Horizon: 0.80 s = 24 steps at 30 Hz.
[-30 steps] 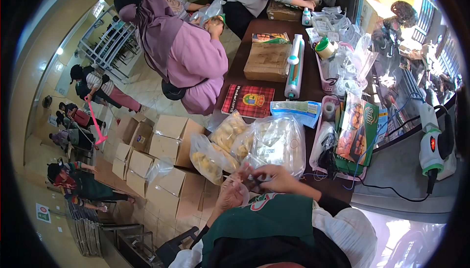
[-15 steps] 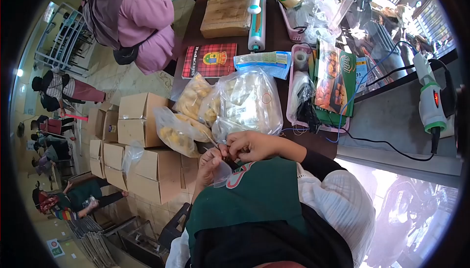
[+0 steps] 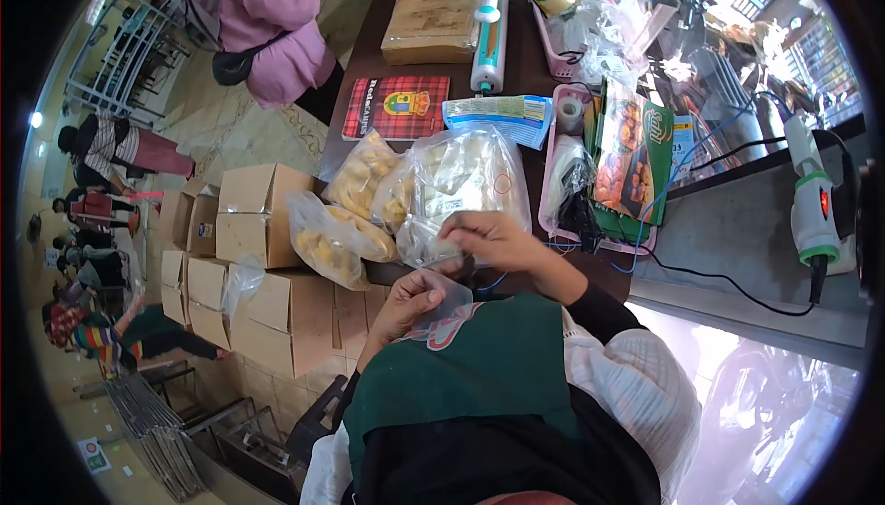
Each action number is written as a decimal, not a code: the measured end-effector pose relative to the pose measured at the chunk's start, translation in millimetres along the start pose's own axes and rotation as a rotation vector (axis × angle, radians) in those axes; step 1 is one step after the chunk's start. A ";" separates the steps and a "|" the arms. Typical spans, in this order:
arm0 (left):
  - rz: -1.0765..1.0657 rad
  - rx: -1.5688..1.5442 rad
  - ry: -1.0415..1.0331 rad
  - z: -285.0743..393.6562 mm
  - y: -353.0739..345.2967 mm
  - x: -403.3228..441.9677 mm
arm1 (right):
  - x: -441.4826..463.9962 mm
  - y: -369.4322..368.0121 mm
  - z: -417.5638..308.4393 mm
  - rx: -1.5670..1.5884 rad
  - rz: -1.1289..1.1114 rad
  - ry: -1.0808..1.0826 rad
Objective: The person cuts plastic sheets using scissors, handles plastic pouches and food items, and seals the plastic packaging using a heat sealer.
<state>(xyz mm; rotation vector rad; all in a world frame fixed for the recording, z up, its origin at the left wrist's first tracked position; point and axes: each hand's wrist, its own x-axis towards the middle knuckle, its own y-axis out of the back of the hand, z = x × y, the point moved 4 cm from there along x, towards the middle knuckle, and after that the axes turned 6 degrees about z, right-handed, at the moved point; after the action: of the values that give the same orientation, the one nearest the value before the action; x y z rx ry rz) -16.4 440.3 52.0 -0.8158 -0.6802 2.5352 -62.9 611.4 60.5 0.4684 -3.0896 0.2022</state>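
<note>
Close to the green apron, my left hand (image 3: 404,307) pinches a small clear plastic piece (image 3: 447,298). My right hand (image 3: 493,242) is raised a little to the right, over the lower edge of a large clear bag (image 3: 470,178); its fingers are curled together, and what they hold, if anything, is too small to make out. Bags of yellow food (image 3: 324,247) lie left of the large bag, at the table's edge. Behind it are a blue and white packet (image 3: 498,119) and a red plaid book (image 3: 398,108).
A long white and teal sealer (image 3: 489,39) stands beside a brown box (image 3: 431,25). Pink baskets (image 3: 553,210) hold packaging at the right, near a power strip (image 3: 815,201) with cables. Open cartons (image 3: 267,320) stand at the left. A person in pink (image 3: 277,7) is beyond the table.
My hands have come apart: the right one has lifted up and away from the left, which keeps the clear plastic. The view has tilted downward and shifted right since the earliest frame.
</note>
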 end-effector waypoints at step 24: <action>1.391 -0.338 -0.974 -97.0 144.4 -285.8 | 4.9 -288.5 9.7 0.370 -0.657 -0.424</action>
<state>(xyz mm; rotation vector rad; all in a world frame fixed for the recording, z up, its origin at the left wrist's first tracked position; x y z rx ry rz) 228.9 214.2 26.5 0.1137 -1.0524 4.2349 17.8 335.5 87.4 1.6841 -3.0411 0.7379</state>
